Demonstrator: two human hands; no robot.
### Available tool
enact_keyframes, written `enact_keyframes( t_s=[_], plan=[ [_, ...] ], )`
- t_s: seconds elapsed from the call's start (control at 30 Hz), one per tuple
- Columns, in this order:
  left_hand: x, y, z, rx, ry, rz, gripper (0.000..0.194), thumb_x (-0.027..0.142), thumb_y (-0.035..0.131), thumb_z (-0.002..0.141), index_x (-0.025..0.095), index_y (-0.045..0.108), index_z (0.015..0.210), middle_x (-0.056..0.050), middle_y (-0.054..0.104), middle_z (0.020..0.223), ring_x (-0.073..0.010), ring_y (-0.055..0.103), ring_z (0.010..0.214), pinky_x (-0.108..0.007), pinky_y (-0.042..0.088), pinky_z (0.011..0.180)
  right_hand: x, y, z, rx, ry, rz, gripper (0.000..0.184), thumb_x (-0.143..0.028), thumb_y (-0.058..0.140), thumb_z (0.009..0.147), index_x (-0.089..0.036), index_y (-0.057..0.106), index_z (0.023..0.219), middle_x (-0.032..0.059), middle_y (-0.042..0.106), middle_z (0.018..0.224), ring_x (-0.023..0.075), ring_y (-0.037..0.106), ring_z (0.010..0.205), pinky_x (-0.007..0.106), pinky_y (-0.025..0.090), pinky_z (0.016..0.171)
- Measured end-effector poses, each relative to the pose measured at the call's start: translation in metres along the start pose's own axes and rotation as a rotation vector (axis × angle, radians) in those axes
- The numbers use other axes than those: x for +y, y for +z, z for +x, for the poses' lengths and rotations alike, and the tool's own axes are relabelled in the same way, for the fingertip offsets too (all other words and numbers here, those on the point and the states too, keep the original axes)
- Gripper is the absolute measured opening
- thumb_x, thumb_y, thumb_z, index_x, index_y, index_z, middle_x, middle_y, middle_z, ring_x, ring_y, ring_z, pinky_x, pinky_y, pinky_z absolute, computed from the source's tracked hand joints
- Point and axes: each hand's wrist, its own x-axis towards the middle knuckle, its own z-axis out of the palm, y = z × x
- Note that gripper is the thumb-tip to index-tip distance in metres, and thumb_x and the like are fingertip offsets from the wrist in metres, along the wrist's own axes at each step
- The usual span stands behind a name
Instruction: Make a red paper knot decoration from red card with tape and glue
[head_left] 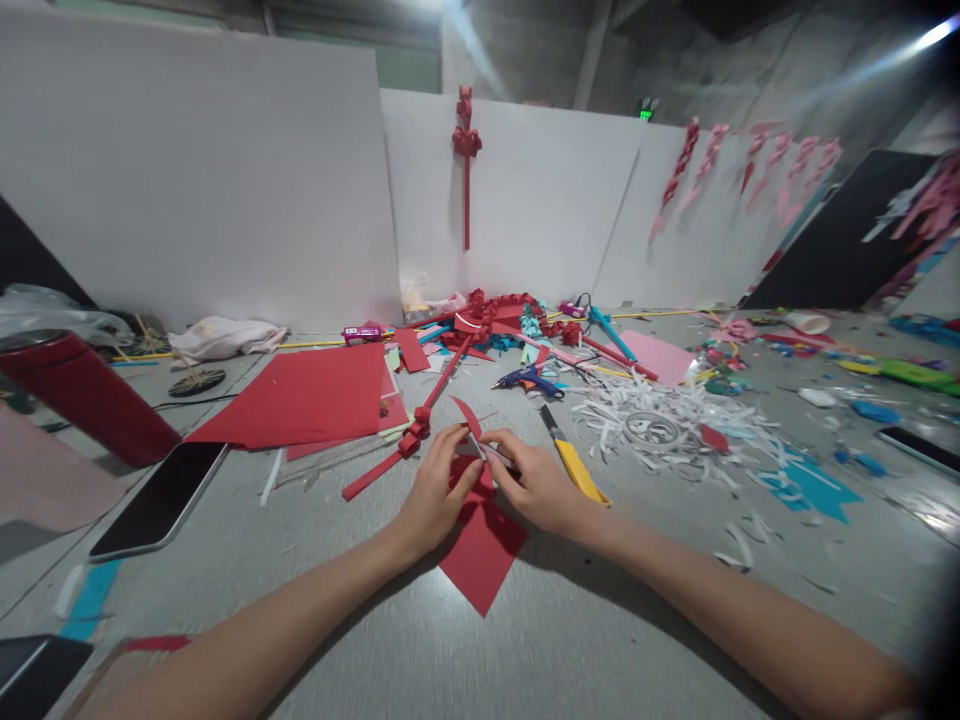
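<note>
My left hand and my right hand meet over a small sheet of red paper lying on the grey table. The left fingers pinch the paper's upper edge. In my right hand is a thin silvery tool, perhaps a blade or a narrow strip, held against the same edge. A curved red paper sliver sticks up just beyond my fingertips. A yellow utility knife lies right beside my right hand.
A red sheet stack and a folded red paper strip lie left of centre. A phone and a red cylinder sit at the left. A blue glue gun, white paper shreds with a tape roll, and coloured scraps lie to the right.
</note>
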Motion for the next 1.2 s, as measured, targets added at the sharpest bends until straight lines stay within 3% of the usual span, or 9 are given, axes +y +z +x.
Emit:
enact_keyframes(
  t_s=[0.13,0.27,0.4,0.57,0.73,0.93,1.07,1.2],
  plan=[
    [-0.001,0.001,-0.002,-0.028,-0.004,0.006,0.046,0.030,0.053,0.103,0.025,0.046,0.148,-0.013,0.055,0.148,-0.0253,0.051,0.139,-0.046,0.039,0.117,-0.001,-0.001,-0.001,-0.061,-0.007,0.004,0.035,-0.027,0.042,0.104,-0.022,0.051,0.138,0.0040,0.071,0.091,0.0180,0.065,0.075,0.028,0.042,0.070],
    [0.000,0.000,-0.003,-0.053,-0.024,-0.018,0.041,0.031,0.050,0.104,0.025,0.051,0.145,-0.012,0.061,0.141,-0.0242,0.060,0.129,-0.043,0.045,0.111,-0.002,-0.001,-0.001,-0.094,-0.015,0.020,0.037,-0.028,0.042,0.105,-0.021,0.050,0.140,0.0074,0.073,0.098,0.0204,0.068,0.086,0.031,0.047,0.078],
    [0.001,-0.002,-0.003,-0.021,-0.034,-0.027,0.035,0.030,0.050,0.104,0.024,0.056,0.138,-0.011,0.066,0.133,-0.0232,0.065,0.120,-0.042,0.049,0.106,-0.005,0.000,-0.001,-0.140,-0.034,0.058,0.047,-0.029,0.042,0.106,-0.023,0.039,0.152,0.0110,0.073,0.114,0.0237,0.070,0.101,0.035,0.050,0.086],
    [0.001,0.000,-0.004,0.012,-0.058,-0.048,0.037,0.022,0.057,0.098,0.024,0.054,0.134,-0.011,0.067,0.130,-0.0228,0.068,0.114,-0.041,0.052,0.102,-0.009,0.000,-0.003,-0.201,-0.023,0.080,0.052,-0.029,0.043,0.106,-0.025,0.031,0.156,0.0092,0.076,0.109,0.0241,0.072,0.098,0.036,0.052,0.084],
    [0.005,-0.001,-0.005,0.023,-0.097,-0.125,0.036,0.022,0.055,0.099,0.026,0.050,0.134,-0.007,0.071,0.119,-0.0206,0.070,0.108,-0.037,0.053,0.096,-0.011,0.001,-0.004,-0.215,-0.035,0.106,0.050,-0.028,0.045,0.105,-0.026,0.035,0.154,0.0113,0.074,0.118,0.0245,0.071,0.106,0.035,0.052,0.084],
    [0.007,-0.005,-0.004,0.003,-0.055,-0.055,0.030,0.021,0.053,0.099,0.025,0.058,0.129,-0.006,0.072,0.114,-0.0206,0.069,0.103,-0.035,0.051,0.094,-0.011,0.001,-0.003,-0.176,-0.028,0.129,0.037,-0.027,0.045,0.105,-0.024,0.046,0.141,0.0078,0.076,0.105,0.0208,0.072,0.090,0.030,0.049,0.076],
    [0.008,-0.006,-0.003,-0.004,-0.022,-0.010,0.022,0.021,0.053,0.099,0.023,0.065,0.118,-0.006,0.073,0.112,-0.0206,0.068,0.101,-0.034,0.050,0.093,-0.011,0.002,-0.004,-0.153,-0.002,0.109,0.031,-0.028,0.045,0.104,-0.024,0.049,0.135,0.0019,0.073,0.085,0.0174,0.066,0.070,0.027,0.043,0.065],
    [0.009,-0.007,-0.002,0.003,-0.025,-0.008,0.015,0.025,0.054,0.100,0.023,0.066,0.110,-0.005,0.073,0.104,-0.0199,0.068,0.096,-0.032,0.049,0.089,-0.008,0.001,-0.003,-0.127,0.002,0.053,0.029,-0.028,0.047,0.103,-0.023,0.050,0.132,0.0003,0.069,0.079,0.0160,0.061,0.065,0.026,0.038,0.062]
  ],
)
